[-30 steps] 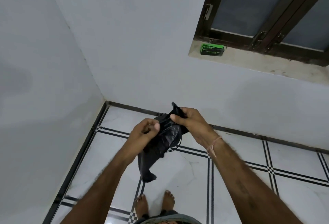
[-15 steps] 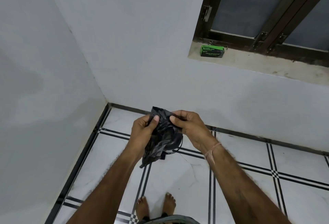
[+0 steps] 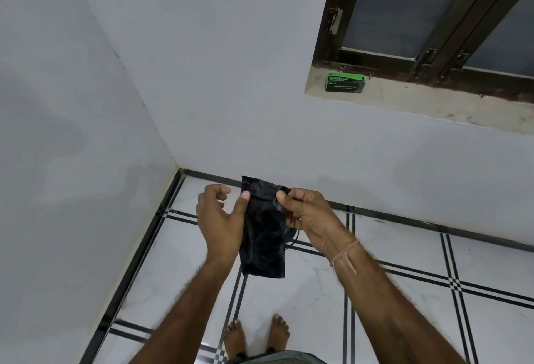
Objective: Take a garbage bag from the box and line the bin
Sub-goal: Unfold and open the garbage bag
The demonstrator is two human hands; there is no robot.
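While the folded black garbage bag [image 3: 263, 238] is pinched at its top corner by the thumb and fingers of the right hand [image 3: 307, 217], its left edge is touched by the left hand [image 3: 221, 220], fingers loosely curled and apart from it. The bag is held above the tiled floor [image 3: 318, 308] near the wall corner. The green garbage bag box [image 3: 345, 82] is set on the window sill [image 3: 439, 106], well apart; its contents cannot be seen.

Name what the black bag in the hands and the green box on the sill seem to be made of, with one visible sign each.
Garbage bag: likely thin plastic film, glossy black; it wrinkles and glints. Box: probably printed cardboard, green and black; flat faces, crisp edges.
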